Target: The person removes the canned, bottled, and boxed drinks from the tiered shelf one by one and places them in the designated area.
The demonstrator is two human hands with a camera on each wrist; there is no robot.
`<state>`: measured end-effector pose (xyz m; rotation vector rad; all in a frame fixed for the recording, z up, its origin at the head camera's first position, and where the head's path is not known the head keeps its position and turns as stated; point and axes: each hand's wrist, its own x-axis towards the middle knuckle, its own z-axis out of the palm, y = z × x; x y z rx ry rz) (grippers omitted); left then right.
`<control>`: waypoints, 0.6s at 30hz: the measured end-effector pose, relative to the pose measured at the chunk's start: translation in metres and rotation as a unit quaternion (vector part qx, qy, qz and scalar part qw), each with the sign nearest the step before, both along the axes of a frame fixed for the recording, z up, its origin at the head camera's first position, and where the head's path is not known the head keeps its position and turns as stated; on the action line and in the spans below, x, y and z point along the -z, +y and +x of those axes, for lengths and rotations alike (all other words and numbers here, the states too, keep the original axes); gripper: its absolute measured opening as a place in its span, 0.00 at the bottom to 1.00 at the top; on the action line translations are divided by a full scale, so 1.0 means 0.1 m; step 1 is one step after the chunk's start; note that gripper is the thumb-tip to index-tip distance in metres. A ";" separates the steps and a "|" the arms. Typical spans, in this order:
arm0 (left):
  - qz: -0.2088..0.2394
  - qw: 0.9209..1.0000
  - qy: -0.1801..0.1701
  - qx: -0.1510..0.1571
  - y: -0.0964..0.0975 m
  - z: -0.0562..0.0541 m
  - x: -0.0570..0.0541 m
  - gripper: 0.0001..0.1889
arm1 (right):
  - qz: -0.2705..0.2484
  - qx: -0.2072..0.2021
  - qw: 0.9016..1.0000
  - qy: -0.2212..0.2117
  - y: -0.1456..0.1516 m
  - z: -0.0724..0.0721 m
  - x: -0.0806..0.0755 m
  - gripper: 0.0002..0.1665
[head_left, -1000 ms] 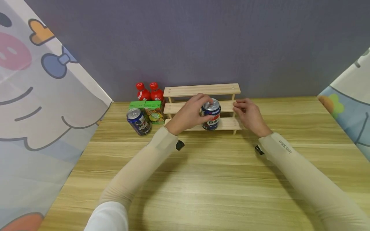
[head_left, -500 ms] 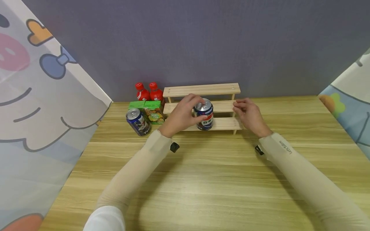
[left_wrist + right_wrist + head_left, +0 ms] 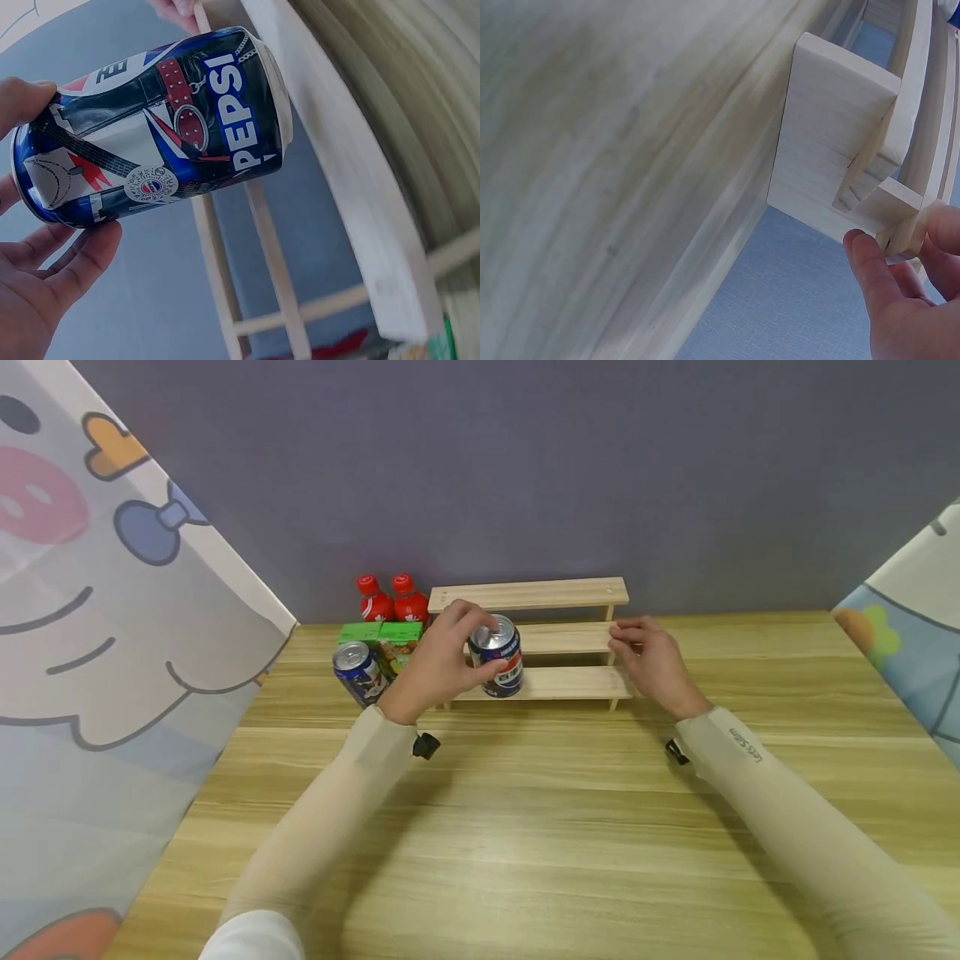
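My left hand (image 3: 442, 652) grips a blue Pepsi can (image 3: 497, 657) near its top, thumb on one side and fingers on the other. The can (image 3: 165, 127) is upright in front of the three-tier wooden shelf (image 3: 573, 683), over its lowest board; whether its base touches that board I cannot tell. My right hand (image 3: 654, 662) pinches the right end of the middle board, and the right wrist view shows thumb and fingers (image 3: 874, 266) around that board end. A second Pepsi can (image 3: 360, 672) stands left of the shelf, partly covered by my left hand.
Two red-capped bottles (image 3: 409, 602) stand behind green juice boxes (image 3: 400, 633), left of the shelf. A grey wall (image 3: 525, 485) rises right behind the shelf. The wood-grain table (image 3: 525, 810) extends toward me, with cartoon-printed panels (image 3: 150, 635) at both sides.
My left hand has moved left with the Pepsi can, from the right part of the lowest board toward its left part. The right hand stays at the board's end.
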<state>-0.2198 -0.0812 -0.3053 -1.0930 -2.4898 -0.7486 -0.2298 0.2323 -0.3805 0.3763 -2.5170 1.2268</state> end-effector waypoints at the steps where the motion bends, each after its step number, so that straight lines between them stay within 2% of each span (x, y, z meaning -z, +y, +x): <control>1: 0.002 1.000 0.000 -0.002 -0.04 0.01 -0.02 0.21 | 0.000 0.000 1.000 0.000 0.00 0.00 0.00 0.16; 4: 0.010 1.000 -0.005 -0.009 -0.16 0.05 -0.07 0.21 | -0.003 0.001 1.000 0.000 0.00 0.01 0.00 0.16; 8: 0.011 0.999 -0.011 -0.035 -0.35 0.09 -0.13 0.21 | -0.001 0.003 1.000 0.000 0.00 0.01 -0.01 0.16; 12: 0.014 0.998 0.002 -0.056 -0.54 0.10 -0.18 0.21 | 0.000 0.006 1.000 -0.004 0.00 0.01 -0.02 0.16; 18: 0.008 0.996 0.032 -0.082 -0.79 0.10 -0.19 0.20 | 0.001 0.008 1.000 -0.010 0.00 0.02 -0.03 0.16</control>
